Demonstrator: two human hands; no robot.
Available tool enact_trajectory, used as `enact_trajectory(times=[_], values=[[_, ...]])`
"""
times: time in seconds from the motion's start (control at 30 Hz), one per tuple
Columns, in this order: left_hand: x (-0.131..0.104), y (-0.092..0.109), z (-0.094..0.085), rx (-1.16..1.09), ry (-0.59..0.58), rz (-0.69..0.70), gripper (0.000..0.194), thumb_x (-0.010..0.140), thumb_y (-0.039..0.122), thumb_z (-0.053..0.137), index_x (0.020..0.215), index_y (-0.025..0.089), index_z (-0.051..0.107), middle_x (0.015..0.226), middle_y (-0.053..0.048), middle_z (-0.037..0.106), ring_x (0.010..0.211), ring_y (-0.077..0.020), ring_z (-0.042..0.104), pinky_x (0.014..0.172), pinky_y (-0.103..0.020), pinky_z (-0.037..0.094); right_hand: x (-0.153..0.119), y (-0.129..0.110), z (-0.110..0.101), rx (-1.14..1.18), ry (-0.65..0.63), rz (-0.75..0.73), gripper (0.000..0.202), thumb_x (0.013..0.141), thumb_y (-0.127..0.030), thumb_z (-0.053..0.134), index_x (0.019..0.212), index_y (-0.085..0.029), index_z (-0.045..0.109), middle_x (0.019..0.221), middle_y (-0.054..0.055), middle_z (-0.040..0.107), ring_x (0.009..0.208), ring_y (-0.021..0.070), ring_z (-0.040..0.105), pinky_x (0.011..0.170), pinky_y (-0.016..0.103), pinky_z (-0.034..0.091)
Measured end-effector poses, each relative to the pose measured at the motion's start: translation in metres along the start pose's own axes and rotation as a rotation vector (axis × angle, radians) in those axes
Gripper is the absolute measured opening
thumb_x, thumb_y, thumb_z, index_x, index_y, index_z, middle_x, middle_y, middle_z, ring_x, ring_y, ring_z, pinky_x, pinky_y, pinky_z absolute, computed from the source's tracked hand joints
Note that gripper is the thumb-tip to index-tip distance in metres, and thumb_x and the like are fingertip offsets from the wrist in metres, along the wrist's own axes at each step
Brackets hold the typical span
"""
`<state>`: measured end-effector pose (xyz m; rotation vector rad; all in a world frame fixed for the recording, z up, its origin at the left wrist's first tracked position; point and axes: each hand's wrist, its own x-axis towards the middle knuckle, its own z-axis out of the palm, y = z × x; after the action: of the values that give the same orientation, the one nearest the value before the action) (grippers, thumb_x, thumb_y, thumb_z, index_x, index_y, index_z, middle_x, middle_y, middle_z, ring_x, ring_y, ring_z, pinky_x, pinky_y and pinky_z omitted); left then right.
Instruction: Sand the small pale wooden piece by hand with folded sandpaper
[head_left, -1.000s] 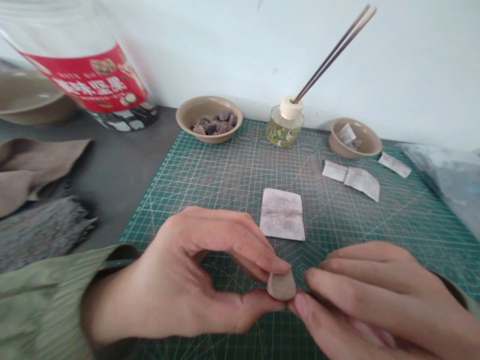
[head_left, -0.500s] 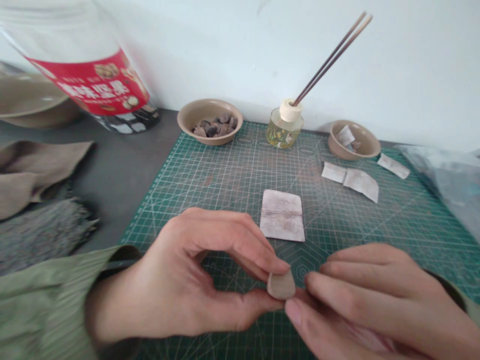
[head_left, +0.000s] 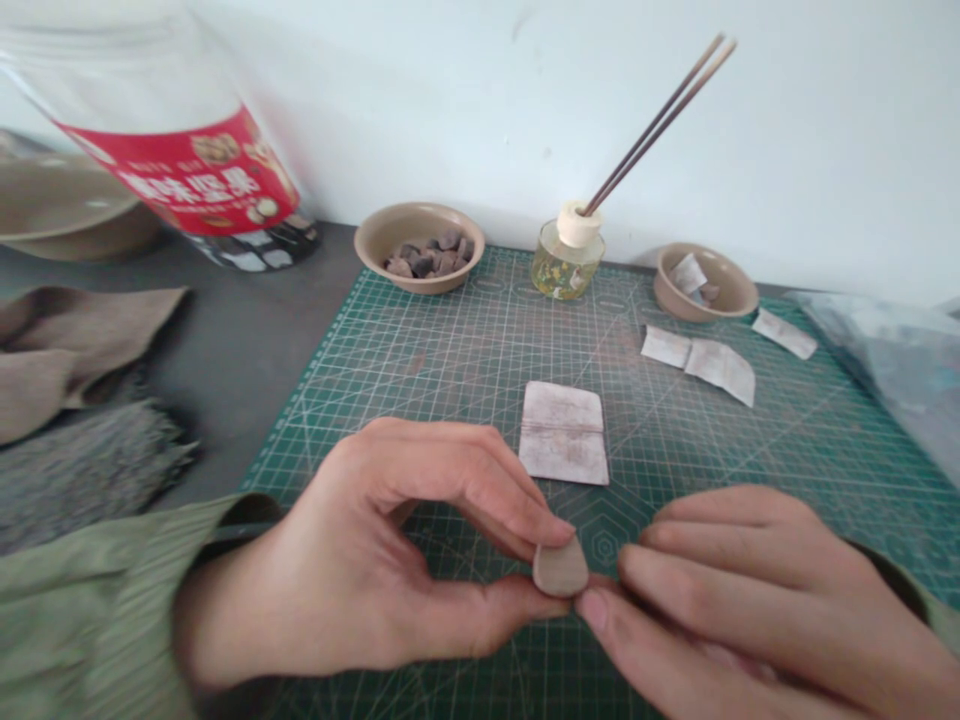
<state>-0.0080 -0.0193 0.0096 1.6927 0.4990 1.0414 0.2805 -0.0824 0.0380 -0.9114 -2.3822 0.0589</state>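
Observation:
Between the thumb and fingertips of my left hand [head_left: 420, 550] is a small, flat, teardrop-shaped tan piece [head_left: 561, 568], its rounded end towards me. I cannot tell whether it is wood or stone. My right hand [head_left: 757, 590] is closed, fingers curled, with the thumb tip at the piece's lower right edge. Whatever the right fingers may hold is hidden. Just beyond both hands, a creased, smudged whitish square [head_left: 564, 435], like worn sandpaper, lies flat on the green cutting mat [head_left: 450, 370].
At the back stand a bowl of small stones [head_left: 420, 220], a reed diffuser [head_left: 568, 260] and a smaller bowl [head_left: 709, 290] with scraps. Whitish strips [head_left: 720, 368] lie at right near a plastic bag [head_left: 892, 340]. Left are a large jar [head_left: 202, 180], brown cloth [head_left: 97, 330] and grey cloth [head_left: 97, 460].
The right thumb and fingertips have shifted slightly to the right along the piece's edge. My left hand keeps its pinch on the piece, almost unmoved.

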Motion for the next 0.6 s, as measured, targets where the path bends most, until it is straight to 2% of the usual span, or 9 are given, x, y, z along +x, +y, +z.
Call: enact_trajectory(times=[0.03,0.07,0.17,0.23,0.3,0.43,0.6], values=[[0.0,0.0,0.0,0.005,0.003,0.008,0.032,0.093,0.004,0.117,0.11,0.022,0.096,0.11,-0.003,0.102,0.086,-0.0138,0.097,0.086,-0.016,0.079,0.003,0.005,-0.001,0.068,0.082,-0.12,0.043,0.133,-0.019,0.063,0.096,-0.029,0.084,0.063,-0.007,0.072,0.044,0.0136,0.065,0.059,0.03,0.068],[0.0,0.0,0.0,0.013,0.001,0.013,0.032,0.094,0.004,0.116,0.11,0.022,0.096,0.11,-0.003,0.102,0.086,-0.0139,0.097,0.086,-0.017,0.078,0.006,0.009,-0.001,0.102,0.083,-0.122,0.037,0.13,-0.02,0.067,0.096,-0.029,0.079,0.063,-0.007,0.072,0.043,0.0139,0.065,0.057,0.032,0.066],[0.0,-0.001,0.001,0.029,-0.006,0.017,0.031,0.095,0.004,0.115,0.111,0.023,0.096,0.112,-0.003,0.103,0.087,-0.0151,0.097,0.085,-0.018,0.079,0.012,0.016,0.004,0.196,0.029,0.035,0.018,0.115,-0.022,0.084,0.107,-0.03,0.07,0.078,-0.008,0.085,0.055,0.0132,0.078,0.058,0.03,0.062],[-0.001,-0.002,0.002,0.033,-0.003,0.017,0.031,0.096,0.004,0.114,0.112,0.024,0.096,0.113,-0.002,0.102,0.09,-0.0145,0.098,0.088,-0.017,0.079,0.014,0.017,0.008,0.312,-0.008,0.145,0.025,0.104,-0.026,0.091,0.112,-0.031,0.068,0.08,-0.012,0.083,0.057,0.0106,0.078,0.059,0.025,0.059],[-0.001,-0.003,0.003,0.03,0.002,0.02,0.03,0.098,0.005,0.113,0.113,0.024,0.096,0.115,-0.001,0.102,0.093,-0.0135,0.098,0.092,-0.016,0.079,0.015,0.017,0.013,0.414,-0.022,0.2,0.031,0.096,-0.027,0.094,0.111,-0.031,0.067,0.076,-0.016,0.075,0.053,0.007,0.071,0.056,0.021,0.053],[-0.002,-0.004,0.005,0.022,-0.009,0.023,0.029,0.1,0.005,0.112,0.115,0.024,0.095,0.117,0.001,0.102,0.096,-0.0123,0.099,0.095,-0.016,0.079,0.016,0.016,0.016,0.529,-0.062,0.234,0.034,0.091,-0.025,0.1,0.106,-0.029,0.069,0.075,-0.017,0.072,0.052,0.0034,0.065,0.054,0.016,0.048],[-0.002,-0.003,0.003,0.041,-0.023,0.031,0.027,0.102,0.007,0.112,0.115,0.024,0.094,0.116,0.001,0.101,0.096,-0.0121,0.099,0.095,-0.015,0.08,0.018,0.015,0.013,0.552,-0.082,0.266,0.032,0.089,-0.024,0.102,0.096,-0.025,0.071,0.071,-0.015,0.069,0.052,0.0022,0.062,0.054,0.014,0.045]])
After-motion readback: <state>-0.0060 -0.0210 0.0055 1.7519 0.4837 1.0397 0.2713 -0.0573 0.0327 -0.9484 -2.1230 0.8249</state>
